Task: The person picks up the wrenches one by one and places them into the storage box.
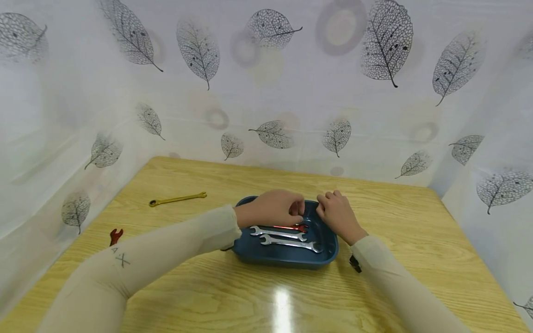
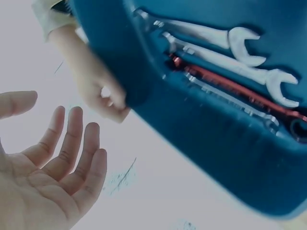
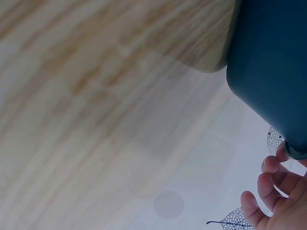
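A dark blue rectangular tray (image 1: 279, 262) stands on the table. Inside lie two silver open-ended wrenches (image 1: 289, 243), a red wrench (image 1: 300, 228) and a thinner silver wrench (image 2: 230, 101), side by side along its length. Over the tray hovers my left hand (image 1: 275, 208), its fingers relaxed and spread and its palm bare in the left wrist view. My right hand (image 1: 339, 215) grips the tray's rim at the far right corner; in the right wrist view the thumb and a fingertip pinch that edge while other fingers stay loosely bent.
A gold-coloured combination wrench (image 1: 178, 199) lies on the wooden table (image 1: 416, 259) at the back left. Closer in, a red wrench (image 1: 115, 237) is partly hidden by my left sleeve. A leaf-patterned white curtain (image 1: 300, 101) encloses the table's back and sides.
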